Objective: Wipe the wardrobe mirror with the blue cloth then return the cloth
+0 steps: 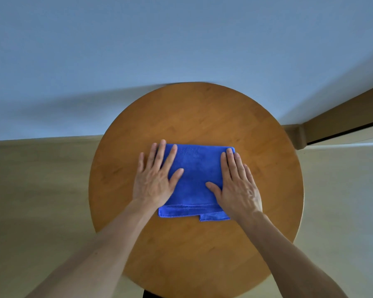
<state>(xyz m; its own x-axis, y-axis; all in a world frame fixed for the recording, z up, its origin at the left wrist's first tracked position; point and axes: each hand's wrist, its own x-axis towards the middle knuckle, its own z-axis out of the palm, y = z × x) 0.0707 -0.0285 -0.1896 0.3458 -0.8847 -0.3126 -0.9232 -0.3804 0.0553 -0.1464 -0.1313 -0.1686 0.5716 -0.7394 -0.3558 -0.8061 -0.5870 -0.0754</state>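
Hands both down flat on the cloth, nothing gripped. Left hand point(154, 179): palm down, fingers straight and fanned apart. Its thumb and index finger lie on the blue cloth point(194, 175), the middle finger sits about at the cloth's far-left corner, and the ring and little fingers rest past the left edge on bare wood. The palm covers the left edge.

Right hand point(237, 186): palm down, fingers straight and held close together, thumb angled inward onto the cloth. Index and middle fingertips reach the far-right corner. The outer fingers lie along or just past the right edge, and I can't tell exactly which are off the fabric. The heel of the hand covers the near-right part.

The cloth sits between and under both hands, with its middle strip exposed. It is folded into a rough rectangle and lies flat. The stitched hems are stacked at the near edge, and one lower layer pokes out as a short tab at the near right.

The cloth lies roughly central on a round wooden worktop point(202, 112), with bare wood all around it. Both forearms are bare and cross the worktop's near rim.

Beyond the worktop is a pale blue wall point(138, 50), with beige floor point(41, 190) below. A tan skirting board point(295, 134) runs along the right.
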